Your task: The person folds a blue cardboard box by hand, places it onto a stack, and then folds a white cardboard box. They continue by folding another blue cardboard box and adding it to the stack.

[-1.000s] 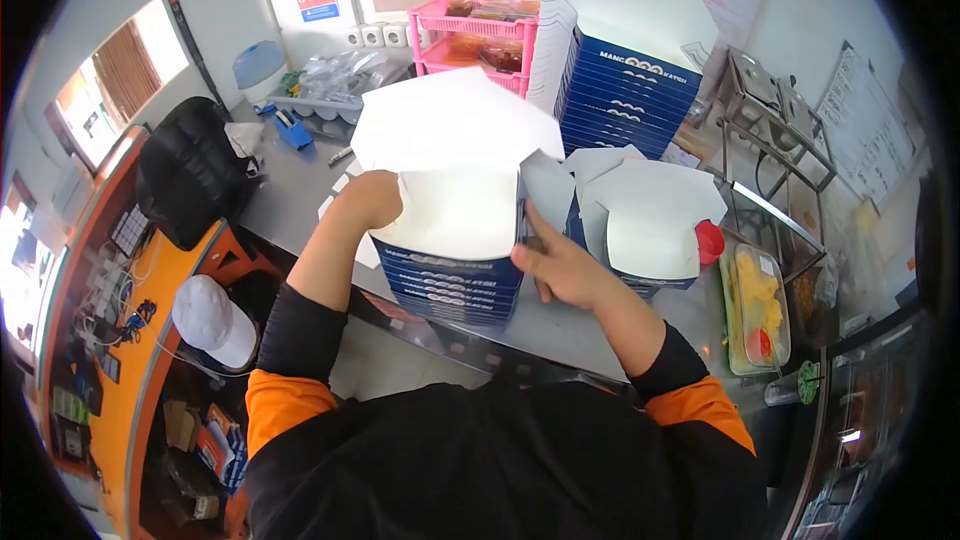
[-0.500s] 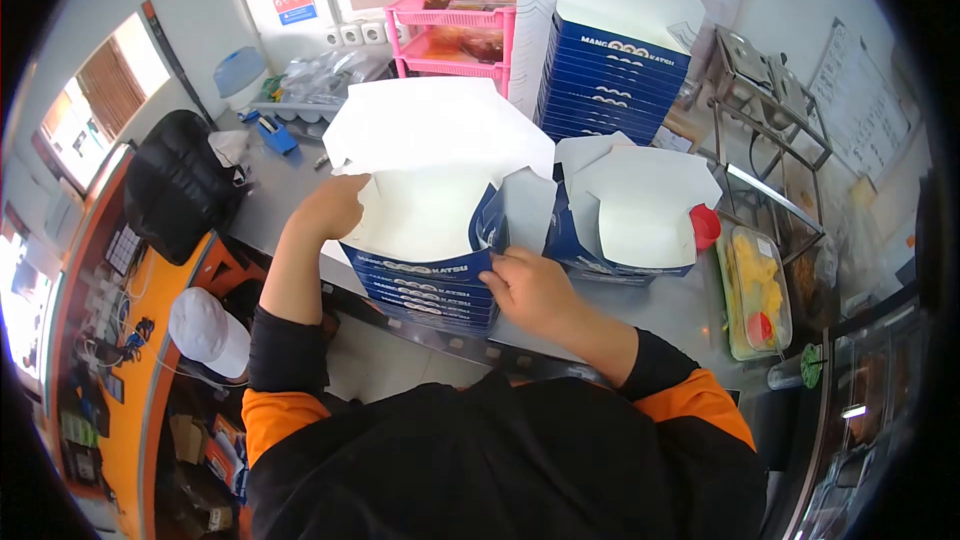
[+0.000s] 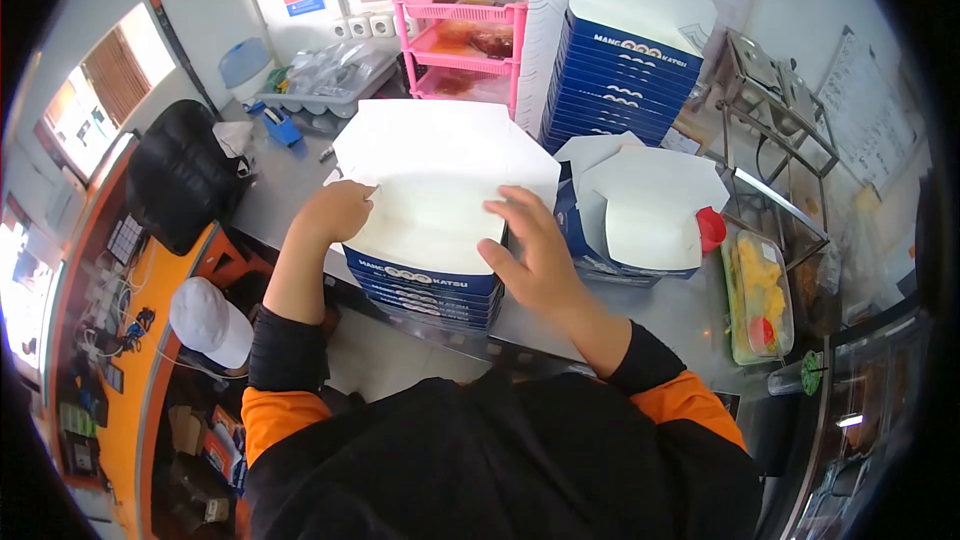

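Observation:
A blue-and-white cardboard food box (image 3: 430, 225) lies uppermost on a short stack, its white lid (image 3: 430, 135) raised at the back and its inside bare. My left hand (image 3: 338, 212) has its fingers curled over the box's left wall, the fingertips partly hidden. At the right wall, my right hand (image 3: 535, 255) is open, thumb and fingers apart, close to the wall's top edge. Beneath it are several more blue boxes (image 3: 430, 307). To the right sits another partly folded box (image 3: 655, 225) with loose flaps.
A tall stack of blue boxes (image 3: 615, 90) stands at the back. Beside it is a pink rack (image 3: 465, 63) with packed trays. A red cup (image 3: 710, 229) and a clear container of yellow pieces (image 3: 757, 295) are at right; a blue tape dispenser (image 3: 280, 127) is at left.
The box's right side flap, upright before, now stands in line with the wall. My right hand has let go of the front corner, moved up and spread its fingers. My left hand stays at the left wall.

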Action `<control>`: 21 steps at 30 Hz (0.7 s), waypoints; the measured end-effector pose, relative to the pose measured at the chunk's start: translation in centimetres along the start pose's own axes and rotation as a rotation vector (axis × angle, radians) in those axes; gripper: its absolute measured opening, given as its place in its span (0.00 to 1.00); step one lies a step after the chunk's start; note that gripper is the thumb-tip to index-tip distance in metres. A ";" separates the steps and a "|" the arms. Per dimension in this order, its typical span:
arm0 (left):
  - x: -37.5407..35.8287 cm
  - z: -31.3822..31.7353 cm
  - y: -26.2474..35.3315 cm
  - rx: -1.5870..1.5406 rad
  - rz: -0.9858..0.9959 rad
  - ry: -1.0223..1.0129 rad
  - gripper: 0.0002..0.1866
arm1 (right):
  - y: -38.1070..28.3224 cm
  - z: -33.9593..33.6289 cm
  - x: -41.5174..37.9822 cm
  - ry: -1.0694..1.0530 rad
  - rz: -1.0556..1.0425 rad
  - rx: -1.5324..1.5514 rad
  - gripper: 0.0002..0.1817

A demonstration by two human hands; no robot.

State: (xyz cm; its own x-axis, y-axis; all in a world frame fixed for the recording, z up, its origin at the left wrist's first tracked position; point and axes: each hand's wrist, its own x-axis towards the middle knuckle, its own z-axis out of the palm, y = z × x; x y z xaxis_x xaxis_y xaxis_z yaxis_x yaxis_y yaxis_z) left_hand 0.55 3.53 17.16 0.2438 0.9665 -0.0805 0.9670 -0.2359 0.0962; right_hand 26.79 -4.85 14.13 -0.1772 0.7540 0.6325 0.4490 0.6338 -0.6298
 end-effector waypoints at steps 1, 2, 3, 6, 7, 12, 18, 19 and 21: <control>-0.2 0.1 0.0 -0.005 0.005 0.007 0.17 | 1.2 0.7 -0.1 -0.122 0.022 0.005 0.16; -0.3 0.1 -0.1 -0.011 0.010 0.016 0.17 | 1.8 1.1 -0.2 -0.246 0.041 0.010 0.15; -0.5 0.3 -0.2 -0.026 0.000 0.021 0.17 | 2.0 1.0 -0.3 -0.270 0.085 0.054 0.14; -1.2 1.5 -0.2 -0.108 -0.031 0.063 0.17 | 2.7 1.1 -0.8 -0.334 0.087 0.028 0.13; -1.5 1.8 -0.1 -0.142 -0.039 0.096 0.17 | 2.6 1.2 -0.9 -0.334 0.086 0.030 0.13; -1.5 5.4 -2.6 -0.999 0.002 0.300 0.24 | 3.4 1.9 -2.0 -0.110 0.032 0.109 0.25; -2.8 10.2 1.9 -1.638 0.354 0.595 0.30 | 5.6 3.9 -2.2 0.001 0.155 0.273 0.27; -2.6 10.2 2.5 -1.559 0.265 0.597 0.34 | 5.7 3.7 -1.6 0.007 0.188 0.397 0.24; -2.7 10.5 3.2 -1.534 0.265 0.628 0.31 | 6.8 3.0 -1.0 -0.048 0.147 0.385 0.26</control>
State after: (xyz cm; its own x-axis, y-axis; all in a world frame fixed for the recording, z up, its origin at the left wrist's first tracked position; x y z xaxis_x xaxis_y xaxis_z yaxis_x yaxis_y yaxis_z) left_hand 3.80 -0.88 7.24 -0.0543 0.8963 0.4401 -0.1472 -0.4431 0.8843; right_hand 27.41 -0.82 7.91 -0.1802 0.8430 0.5069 0.1137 0.5297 -0.8405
